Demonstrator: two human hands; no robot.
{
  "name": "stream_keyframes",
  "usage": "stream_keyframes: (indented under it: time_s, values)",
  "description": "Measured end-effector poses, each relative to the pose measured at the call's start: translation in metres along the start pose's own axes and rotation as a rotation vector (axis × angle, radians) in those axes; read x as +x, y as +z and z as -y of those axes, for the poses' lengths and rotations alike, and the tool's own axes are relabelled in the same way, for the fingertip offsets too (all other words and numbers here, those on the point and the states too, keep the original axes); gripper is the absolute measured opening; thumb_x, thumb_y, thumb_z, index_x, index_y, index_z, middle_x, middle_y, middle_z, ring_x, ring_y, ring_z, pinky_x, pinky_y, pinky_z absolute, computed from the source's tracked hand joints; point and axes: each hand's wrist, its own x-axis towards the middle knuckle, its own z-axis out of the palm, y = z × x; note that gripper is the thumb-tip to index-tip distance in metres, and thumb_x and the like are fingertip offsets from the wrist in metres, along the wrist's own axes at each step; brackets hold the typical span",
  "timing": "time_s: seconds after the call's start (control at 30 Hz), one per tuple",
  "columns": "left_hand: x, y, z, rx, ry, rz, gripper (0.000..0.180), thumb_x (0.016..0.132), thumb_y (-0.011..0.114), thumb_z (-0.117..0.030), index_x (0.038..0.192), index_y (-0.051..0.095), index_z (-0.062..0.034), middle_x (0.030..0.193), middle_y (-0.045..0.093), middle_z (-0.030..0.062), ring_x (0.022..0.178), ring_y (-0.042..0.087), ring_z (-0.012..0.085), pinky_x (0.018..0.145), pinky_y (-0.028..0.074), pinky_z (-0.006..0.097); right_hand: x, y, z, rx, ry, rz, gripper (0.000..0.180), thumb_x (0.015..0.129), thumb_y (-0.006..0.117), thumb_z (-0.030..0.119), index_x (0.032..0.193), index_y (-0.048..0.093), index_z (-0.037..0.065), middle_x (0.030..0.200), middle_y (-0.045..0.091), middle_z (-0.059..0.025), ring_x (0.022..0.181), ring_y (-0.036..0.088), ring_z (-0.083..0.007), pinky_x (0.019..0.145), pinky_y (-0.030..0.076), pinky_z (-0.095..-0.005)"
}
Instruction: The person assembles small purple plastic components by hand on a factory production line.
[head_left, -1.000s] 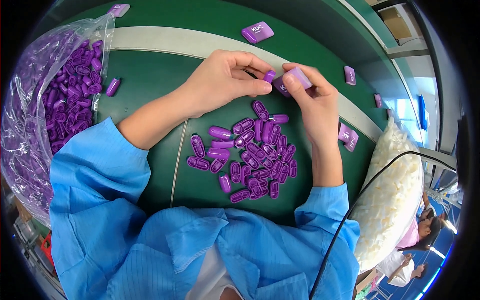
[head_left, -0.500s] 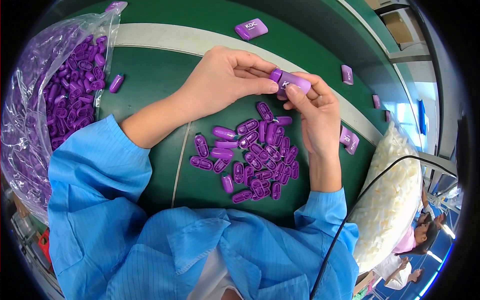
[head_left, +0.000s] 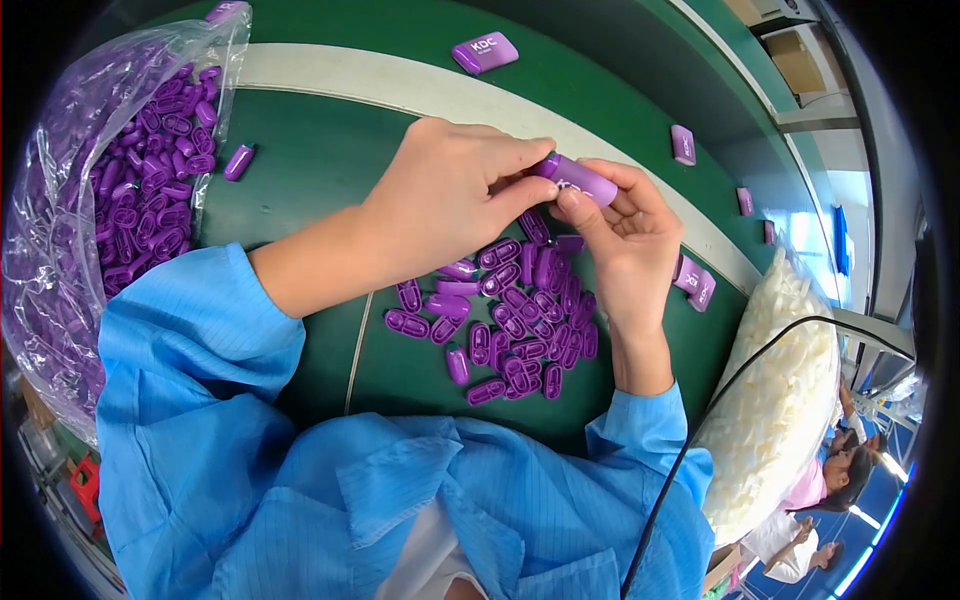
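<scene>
"Since the two hands are so close together, can you tell me what each one is holding?"

"Yes. The left hand (head_left: pixel 440 195) has a narrow grip: its thumb and forefinger are pinched on a purple end cap (head_left: pixel 548 166). The right hand (head_left: pixel 635 225) has its fingers closed around a lettered purple casing (head_left: pixel 588 183), with the thumb at the lower edge."

"Are these two pieces joined?"

"The cap is at the left end of the casing, but the fingertips cover a part, so I cannot tell if it is fully seated."

"What lies on the green desk (head_left: pixel 310 160)?"

"Below the hands there is a loose pile of oval purple caps (head_left: pixel 520 325), some with the hollow side up. One single purple cap (head_left: pixel 240 162) lies apart, near a clear plastic bag (head_left: pixel 60 180) which contains many similar pieces."

"And on the other side?"

"To the right of the right forearm is a bag of whitish pieces (head_left: pixel 775 400), with a black cable (head_left: pixel 800 322) passing in front of it. Beyond the pale strip (head_left: pixel 370 80), more purple casings (head_left: pixel 486 52) lie spaced out."
</scene>
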Motion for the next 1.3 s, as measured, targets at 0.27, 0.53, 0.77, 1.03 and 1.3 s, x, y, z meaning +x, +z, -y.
stream_keyframes:
  time_s: [0.27,0.53,0.77,1.03,1.3]
  values:
    - [0.047,0.010,0.035,-0.298,-0.082,0.048,0.031,0.077,0.067,-0.012,0.104,0.061,0.0024,0.084,0.066,0.0119,0.077,0.064,0.0158,0.071,0.050,0.025,0.040,-0.021,-0.008,-0.159,-0.035,0.044,0.033,0.082,0.064,0.013,0.108,0.055,-0.005,0.092,0.063,-0.0097,0.078,0.059,-0.0111,0.070,0.050,-0.0242]
    - [0.105,-0.011,0.042,0.227,-0.120,-0.050,0.031,0.075,0.061,-0.016,0.097,0.061,0.0062,0.078,0.065,0.0185,0.075,0.064,0.0283,0.071,0.050,0.034,0.114,-0.111,-0.007,-1.447,-0.146,-0.326,0.049,0.077,0.063,0.037,0.107,0.060,0.000,0.099,0.062,-0.0192,0.096,0.059,-0.0332,0.084,0.046,-0.0400]
    - [0.069,0.010,0.037,0.621,0.508,0.001,0.026,0.074,0.059,-0.008,0.099,0.060,0.0002,0.096,0.058,0.0140,0.090,0.055,0.0273,0.076,0.048,0.034,0.093,-0.103,0.003,-1.436,-0.162,-0.235,0.041,0.071,0.071,0.027,0.101,0.062,0.000,0.100,0.061,-0.0171,0.086,0.060,-0.0306,0.079,0.048,-0.0377]
    - [-0.002,0.009,0.006,0.546,0.433,0.420,0.026,0.074,0.062,-0.007,0.099,0.061,-0.0020,0.092,0.058,0.0104,0.079,0.055,0.0218,0.070,0.048,0.030,0.012,-0.044,0.008,-0.062,0.210,0.038,0.023,0.081,0.065,0.012,0.098,0.060,-0.002,0.083,0.063,-0.0063,0.062,0.058,-0.0098,0.055,0.046,-0.0191]
    - [0.022,-0.004,0.016,-0.599,-0.321,0.218,0.033,0.081,0.064,-0.009,0.113,0.059,-0.0038,0.088,0.061,0.0040,0.064,0.056,0.0071,0.059,0.046,0.019,0.011,-0.021,-0.003,0.047,0.217,0.079,0.023,0.081,0.063,0.006,0.102,0.058,-0.002,0.083,0.063,-0.0052,0.068,0.057,-0.0079,0.056,0.043,-0.0186]
